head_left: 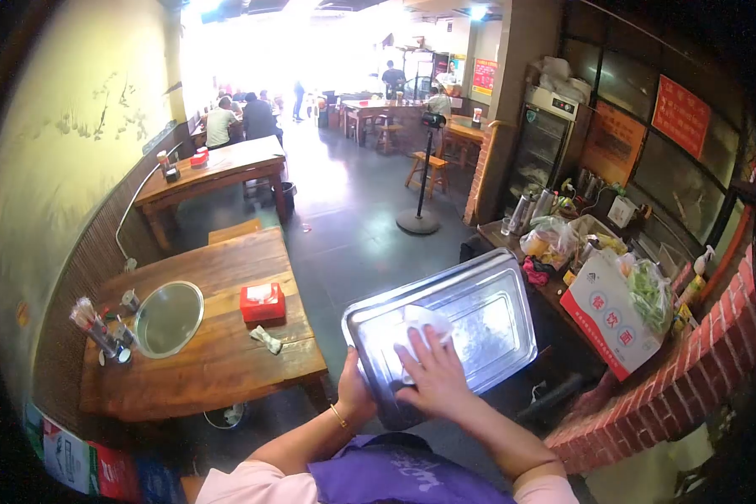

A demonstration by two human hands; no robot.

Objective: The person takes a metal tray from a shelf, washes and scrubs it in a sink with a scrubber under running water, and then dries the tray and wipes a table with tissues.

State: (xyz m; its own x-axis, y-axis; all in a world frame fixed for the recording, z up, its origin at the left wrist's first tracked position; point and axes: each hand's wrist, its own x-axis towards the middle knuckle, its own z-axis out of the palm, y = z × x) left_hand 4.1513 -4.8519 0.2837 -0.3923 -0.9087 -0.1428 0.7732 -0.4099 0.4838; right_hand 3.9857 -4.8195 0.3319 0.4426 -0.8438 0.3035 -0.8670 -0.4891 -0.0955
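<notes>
A shiny rectangular metal tray is held up in front of me, tilted, with its recessed face toward me. My left hand grips the tray's lower left edge, the thumb along the rim and the other fingers hidden behind. My right hand lies over the tray's face with fingers spread. Under its fingertips a crumpled white tissue is pressed against the metal; whether it is paper or cloth is hard to tell.
On the left, a wooden table carries a red tissue box, a crumpled wrapper and an inset round metal pan. A cluttered counter with a white carton and a brick ledge stand right. A black post rises from the floor ahead.
</notes>
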